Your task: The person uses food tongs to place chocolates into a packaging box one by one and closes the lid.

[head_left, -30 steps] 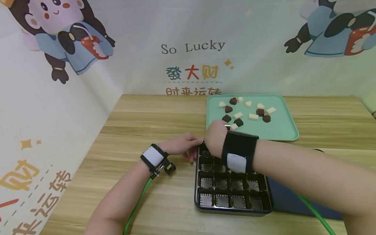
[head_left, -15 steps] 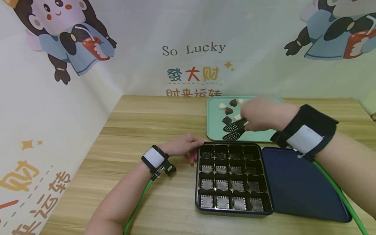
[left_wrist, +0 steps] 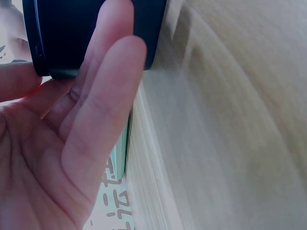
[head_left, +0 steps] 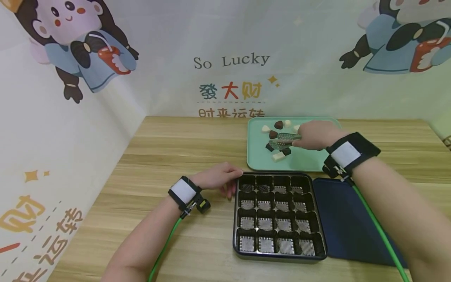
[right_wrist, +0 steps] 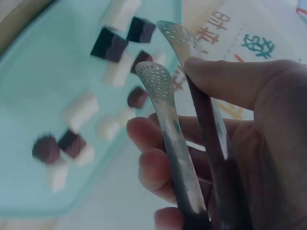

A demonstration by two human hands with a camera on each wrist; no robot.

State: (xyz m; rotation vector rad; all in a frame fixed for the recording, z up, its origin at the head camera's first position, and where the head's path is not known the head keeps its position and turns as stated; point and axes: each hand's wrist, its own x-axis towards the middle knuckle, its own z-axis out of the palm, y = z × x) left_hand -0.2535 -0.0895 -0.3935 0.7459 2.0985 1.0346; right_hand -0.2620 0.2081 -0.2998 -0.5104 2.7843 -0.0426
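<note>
My left hand [head_left: 218, 176] steadies the far left corner of a dark divided box [head_left: 278, 257], thumb at the rim. In the left wrist view, its straight fingers [left_wrist: 108, 91] lie along the box's outer wall. My right hand [head_left: 318, 135] grips a pair of metal tongs [head_left: 288, 136] over the green tray [head_left: 253, 158]. The right wrist view shows their perforated tips apart, with nothing between them. Below the tongs are dark chocolates [right_wrist: 109, 44] and white chocolates [right_wrist: 80, 110]. Two dark chocolates [head_left: 263, 188] sit in the box's far row, in the two left compartments.
A dark blue lid [head_left: 349, 219] lies on the wooden table [head_left: 169, 145] just right of the box, partly under my right forearm. A printed cloth [head_left: 169, 86] hangs behind the table. Green cables [head_left: 380, 227] run from both wrist cameras.
My right hand has moved from over the box's far left corner back to the tray with the tongs. Two dark chocolates now show in the box. The left hand stays put.
</note>
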